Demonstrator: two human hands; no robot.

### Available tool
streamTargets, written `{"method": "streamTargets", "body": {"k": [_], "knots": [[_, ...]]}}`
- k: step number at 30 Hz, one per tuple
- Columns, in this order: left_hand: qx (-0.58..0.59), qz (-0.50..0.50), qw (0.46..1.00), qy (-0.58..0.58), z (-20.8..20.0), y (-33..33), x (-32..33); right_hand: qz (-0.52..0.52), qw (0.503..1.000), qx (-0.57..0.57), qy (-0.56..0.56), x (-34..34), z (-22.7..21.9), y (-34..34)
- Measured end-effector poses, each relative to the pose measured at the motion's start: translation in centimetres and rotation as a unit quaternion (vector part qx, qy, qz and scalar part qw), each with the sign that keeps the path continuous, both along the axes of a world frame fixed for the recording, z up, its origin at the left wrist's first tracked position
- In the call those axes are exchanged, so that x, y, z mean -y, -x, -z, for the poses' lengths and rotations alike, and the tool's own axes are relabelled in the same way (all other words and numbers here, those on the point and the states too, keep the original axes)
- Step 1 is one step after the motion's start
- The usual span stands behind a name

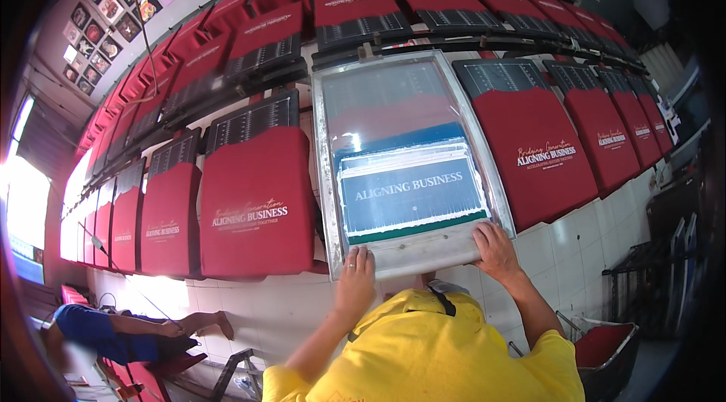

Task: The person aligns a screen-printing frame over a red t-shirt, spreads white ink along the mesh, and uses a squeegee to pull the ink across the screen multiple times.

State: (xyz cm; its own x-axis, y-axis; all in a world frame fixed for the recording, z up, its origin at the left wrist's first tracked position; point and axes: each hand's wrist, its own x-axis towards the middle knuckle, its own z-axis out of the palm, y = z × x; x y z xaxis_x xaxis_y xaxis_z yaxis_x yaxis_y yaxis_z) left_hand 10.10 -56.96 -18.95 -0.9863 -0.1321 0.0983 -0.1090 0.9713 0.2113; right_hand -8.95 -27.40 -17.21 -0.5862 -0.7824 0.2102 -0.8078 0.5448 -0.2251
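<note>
At the far left, bright light comes in beside a long table (pixel 249 304) whose white tiled edge curves along the lower part of the view. Below that edge, another person's legs (pixel 144 330) in blue shorts stretch across the floor, well apart from the work. Red garments (pixel 257 205) with pale lettering lie stretched on boards in close rows along the table, edge to edge, leaving almost no bare room between them. More rows run behind, and small framed prints (pixel 113 5) hang on the wall at upper left.

In the middle, a metal-framed printing screen (pixel 404 156) lies flat on the table between two red garments, its blue mesh showing white lettering. Its near rail sits just above the tiled edge.

The left hand (pixel 355 277) rests on the near rail at its left end, fingers curled over the frame. The right hand (pixel 495 251) grips the rail's right corner, fingers spread on the metal. Both forearms come up from a yellow shirt (pixel 431 349).

At lower right stands a wire basket (pixel 609 349) holding red cloth, and dark frames (pixel 677 258) lean beyond it.
</note>
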Motion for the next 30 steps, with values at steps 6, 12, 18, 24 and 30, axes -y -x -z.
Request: {"method": "streamTargets", "body": {"k": [6,12,18,24,30], "knots": [[0.008,-0.003,0.995,-0.099,-3.1,-0.6,-0.5,-0.008,0.999,0.043,0.002,-0.8,-0.8,-0.6],[-0.136,-0.158,0.965,-0.159,-1.5,-0.4,3.8,0.19,0.967,0.041,0.165,-2.2,2.0,3.9],[-0.11,-0.238,0.939,-0.225,3.8,0.1,7.6,0.328,0.892,0.167,0.263,-3.2,7.0,9.5],[-0.118,-0.31,0.909,-0.252,3.3,0.9,8.0,0.345,0.871,0.179,0.3,-2.8,7.4,9.9],[-0.076,-0.327,0.906,-0.257,3.8,1.6,9.4,0.364,0.859,0.182,0.31,-2.1,7.3,9.7]]}}
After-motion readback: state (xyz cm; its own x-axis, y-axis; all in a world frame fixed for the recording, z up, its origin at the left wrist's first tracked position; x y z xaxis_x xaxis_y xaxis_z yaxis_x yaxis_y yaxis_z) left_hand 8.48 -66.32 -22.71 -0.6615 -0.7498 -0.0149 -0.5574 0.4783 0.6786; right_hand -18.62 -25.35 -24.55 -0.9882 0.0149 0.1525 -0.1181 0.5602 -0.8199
